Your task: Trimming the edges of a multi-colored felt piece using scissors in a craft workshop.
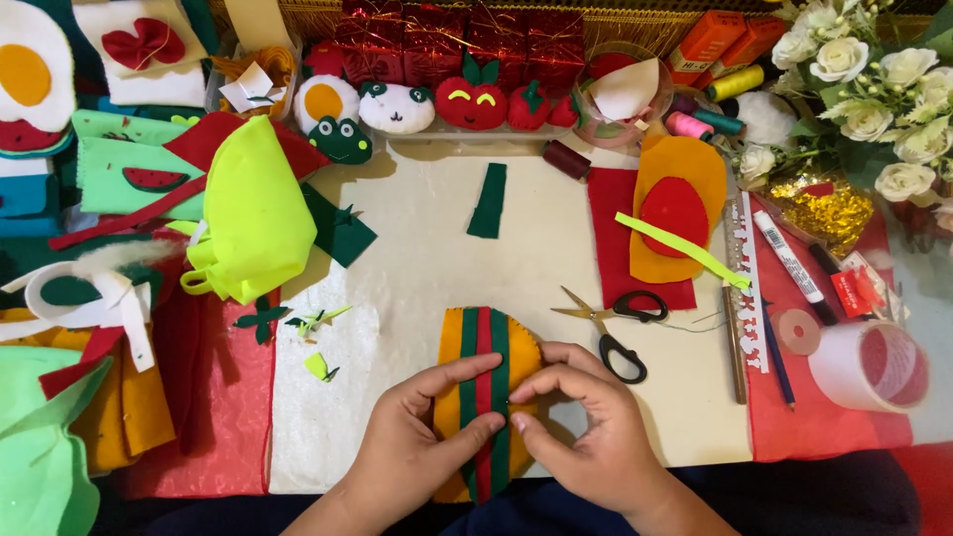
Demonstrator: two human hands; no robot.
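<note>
An orange felt oval [520, 349] with green, red and green strips running down its middle lies on the cream work surface [417, 238]. My left hand [417, 437] presses its thumb and fingers on the strips from the left. My right hand [586, 422] pinches the same spot from the right, fingertips almost touching the left ones. A thin thread runs from there toward the scissors [617, 328]. I cannot make out a needle.
Black-handled scissors lie just right of the oval. Red felt [611, 223] with orange and red ovals, a tape roll [874, 365], pens, thread spools [695, 124], white flowers [874, 89] sit right. A yellow-green felt piece [253, 213], felt scraps and stuffed felt toys [397, 107] fill left and back.
</note>
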